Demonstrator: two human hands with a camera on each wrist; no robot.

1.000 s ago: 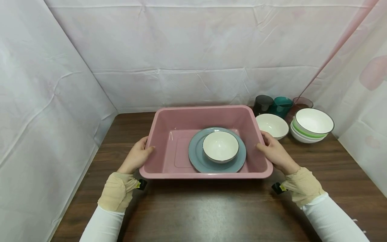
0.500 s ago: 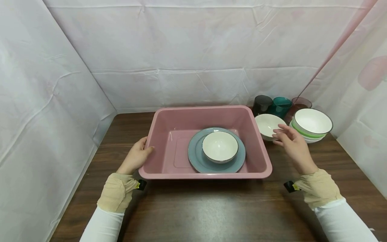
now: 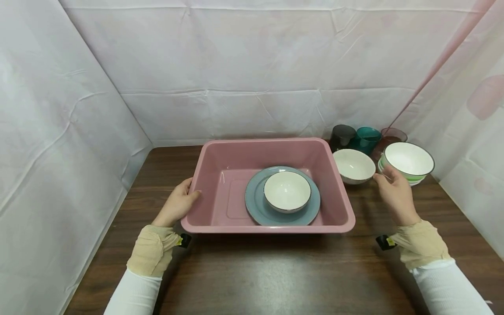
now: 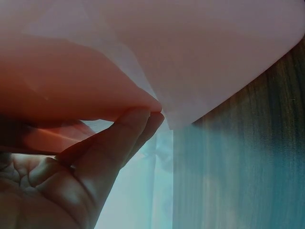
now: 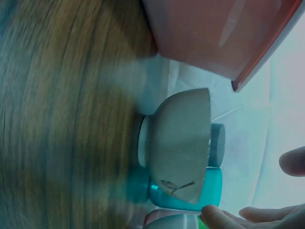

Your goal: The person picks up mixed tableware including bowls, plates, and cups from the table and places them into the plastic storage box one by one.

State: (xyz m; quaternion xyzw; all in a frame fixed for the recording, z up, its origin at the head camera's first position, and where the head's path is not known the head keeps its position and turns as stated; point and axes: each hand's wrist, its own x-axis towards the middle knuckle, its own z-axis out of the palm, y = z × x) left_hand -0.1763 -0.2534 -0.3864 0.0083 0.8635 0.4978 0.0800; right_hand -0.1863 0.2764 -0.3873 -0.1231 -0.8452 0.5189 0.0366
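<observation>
My left hand (image 3: 177, 203) grips the left rim of a pink plastic basin (image 3: 267, 229), thumb inside the wall. Inside the basin a white bowl with a dark rim (image 3: 287, 191) sits on a blue-grey plate (image 3: 255, 203). To the basin's right stands another white bowl (image 3: 354, 165). My right hand (image 3: 397, 199) hovers between this bowl and a stack of bowls (image 3: 409, 159), overlapping the stack's front. In the right wrist view its thumb and fingers (image 5: 257, 214) are spread apart, with nothing between them, beside the single bowl (image 5: 174, 143), which bears a small plant motif.
Behind the bowls stand a dark cup (image 3: 342, 135), a teal cup (image 3: 367, 138) and a reddish clear cup (image 3: 393, 134), close to the fabric backdrop (image 3: 256, 65). The brown wood-grain table (image 3: 275, 275) extends in front of the basin.
My right hand has let go of the basin's right rim and moved right, past the single bowl to the front of the stack. The left hand and basin have stayed in place.
</observation>
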